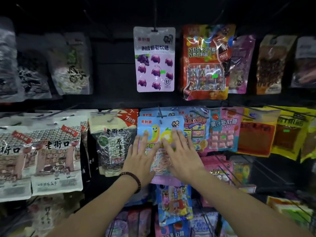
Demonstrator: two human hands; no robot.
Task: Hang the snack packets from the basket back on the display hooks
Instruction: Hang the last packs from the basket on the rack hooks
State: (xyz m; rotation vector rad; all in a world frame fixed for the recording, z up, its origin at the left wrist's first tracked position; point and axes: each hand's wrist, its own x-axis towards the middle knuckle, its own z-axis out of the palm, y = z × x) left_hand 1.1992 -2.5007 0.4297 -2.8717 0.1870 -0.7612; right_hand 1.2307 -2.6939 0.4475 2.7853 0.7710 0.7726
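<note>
On the middle row of the display, near its centre, the blue snack packet (159, 128) hangs from a hook (160, 113). The left hand (142, 157) and the right hand (182, 157) both press flat on its front, fingers straight and spread, gripping nothing.

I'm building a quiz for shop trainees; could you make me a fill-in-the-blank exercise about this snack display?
1. The left hand and right hand press flat on a packet whose top is ____.
2. The bead bracelet sits on the ____ wrist.
3. Directly above it, the lilac packet pictures ____.
Missing words: blue; left; grapes.
</note>
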